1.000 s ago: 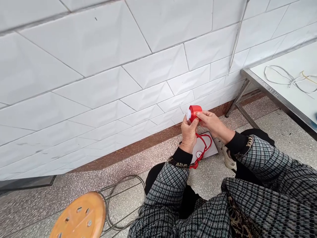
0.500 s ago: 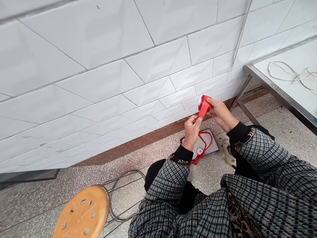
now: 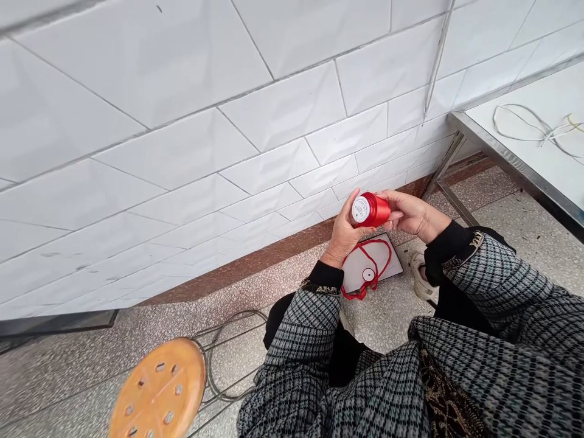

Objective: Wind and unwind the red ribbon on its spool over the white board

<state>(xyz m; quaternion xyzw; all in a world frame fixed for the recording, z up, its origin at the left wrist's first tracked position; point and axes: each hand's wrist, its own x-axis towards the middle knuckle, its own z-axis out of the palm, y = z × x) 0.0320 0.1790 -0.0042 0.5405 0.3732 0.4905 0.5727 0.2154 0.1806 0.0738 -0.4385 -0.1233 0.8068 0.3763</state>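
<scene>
Between my two hands is a spool of red ribbon [image 3: 378,210], its white printed end turned up to the left. My left hand [image 3: 345,230] curves around that white end, with the thumb above and fingers below. On the other side, my right hand [image 3: 410,214] grips the red wound part with thumb and fingers. Below them on the floor lies a flat pale board [image 3: 354,267] with a dark edge. A loop of red ribbon [image 3: 389,258] and a small round white disc [image 3: 367,275] rest on it.
An orange round stool [image 3: 157,389] with holes stands at lower left, its metal legs [image 3: 232,359] stretching right. At right is a metal-edged white table [image 3: 515,164] with loose wires [image 3: 542,131]. The white tiled wall [image 3: 205,152] rises ahead. A light shoe [image 3: 422,277] shows beside the board.
The ribbon spool has turned so its white end faces me. My left hand has moved from the pulled-out ribbon strip to the spool's end, and that strip no longer shows.
</scene>
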